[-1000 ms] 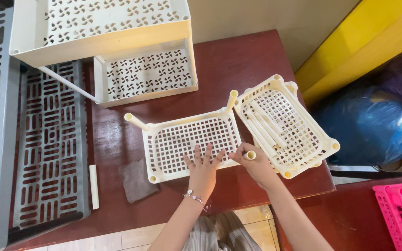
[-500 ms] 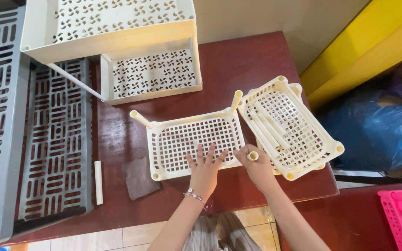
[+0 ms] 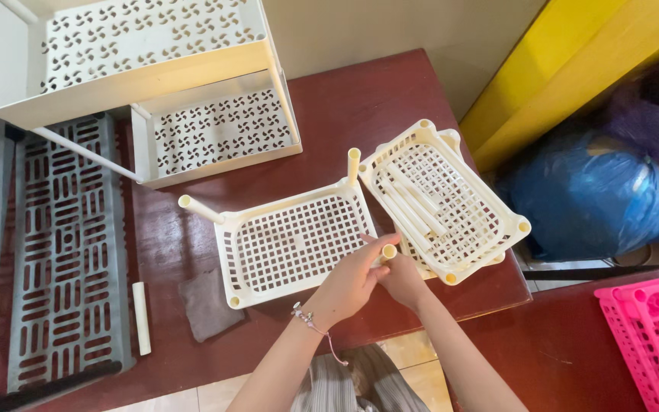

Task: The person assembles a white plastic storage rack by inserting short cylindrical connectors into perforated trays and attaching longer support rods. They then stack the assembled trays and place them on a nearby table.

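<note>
Tubes (image 3: 419, 200) in right tray (image 3: 497, 229), beside, maybe touching, left tray (image 3: 226, 255).

The left hand (image 3: 352, 278) covers the near-right corner of the cream tray (image 3: 291, 240). At three o'clock, the pink crate (image 3: 654, 336) runs off the frame.

A home workroom: plastic shelf trays (image 3: 299, 244) crowd a wooden table (image 3: 345, 107).
</note>
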